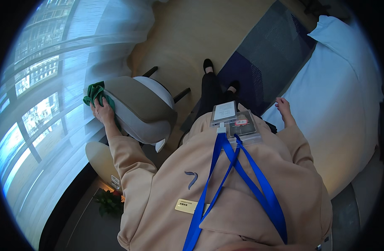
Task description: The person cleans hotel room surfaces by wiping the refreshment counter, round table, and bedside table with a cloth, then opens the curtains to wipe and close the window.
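My left hand (103, 110) presses a crumpled green cloth (97, 91) against the outer edge of an upholstered chair's backrest (138, 103). The chair is grey-brown over a paler grey fabric, with dark legs showing beyond it. Part of the cloth hangs below my palm, between the wrist and the chair. Away to the other side, my right hand (283, 108) is held in the air near the bed's edge, fingers loosely curled and holding nothing. White bedding (333, 103) covers that bed.
Sheer curtains (116, 37) hang before a window on the left. A pale rounded object (99, 160) and a leafy plant (107, 200) are below the chair. A grey and purple rug (261, 53) lies between my feet and the bed. Badges (225, 111) hang from my blue lanyard (261, 188).
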The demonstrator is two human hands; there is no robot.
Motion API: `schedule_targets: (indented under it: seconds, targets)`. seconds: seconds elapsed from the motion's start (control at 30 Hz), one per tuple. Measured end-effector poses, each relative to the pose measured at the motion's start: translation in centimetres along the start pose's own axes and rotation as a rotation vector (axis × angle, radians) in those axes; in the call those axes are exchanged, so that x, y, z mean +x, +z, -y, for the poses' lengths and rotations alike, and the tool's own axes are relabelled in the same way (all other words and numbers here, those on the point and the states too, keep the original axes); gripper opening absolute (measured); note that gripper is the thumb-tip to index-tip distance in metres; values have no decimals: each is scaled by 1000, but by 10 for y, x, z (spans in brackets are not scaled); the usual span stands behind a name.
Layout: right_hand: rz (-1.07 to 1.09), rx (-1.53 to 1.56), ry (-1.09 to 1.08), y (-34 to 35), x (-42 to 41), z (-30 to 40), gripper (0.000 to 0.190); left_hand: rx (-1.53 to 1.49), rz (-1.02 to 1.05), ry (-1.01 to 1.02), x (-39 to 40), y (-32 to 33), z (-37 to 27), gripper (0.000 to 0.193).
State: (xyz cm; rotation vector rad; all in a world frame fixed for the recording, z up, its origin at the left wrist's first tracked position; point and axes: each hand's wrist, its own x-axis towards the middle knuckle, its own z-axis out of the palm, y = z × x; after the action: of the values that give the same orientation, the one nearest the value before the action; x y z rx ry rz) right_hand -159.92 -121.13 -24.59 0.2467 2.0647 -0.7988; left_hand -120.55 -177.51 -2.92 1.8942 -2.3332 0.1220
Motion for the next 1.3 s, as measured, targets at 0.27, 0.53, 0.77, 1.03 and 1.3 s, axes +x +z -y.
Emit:
schedule_targets:
  seconds: [0.27, 0.53, 0.77, 1.03, 1.3]
  targets:
    - [132, -138, -156, 18, 54, 73, 23, 61, -22, -91, 7, 8, -2, 39]
    - [131, -357, -270, 26, 111, 210, 26, -15, -91, -143, 0, -3, -23, 31]
    - [305, -656, -532, 91, 153, 350, 26, -167, -171, -197, -4, -2, -29, 30]
    - [528, -757, -720, 178, 171, 469, 26, -90, -313, -626, -23, -3, -51, 36]
    - [651, -872, -880, 151, 210, 563, 27, -474, -519, -814, 46, 39, -206, 26]
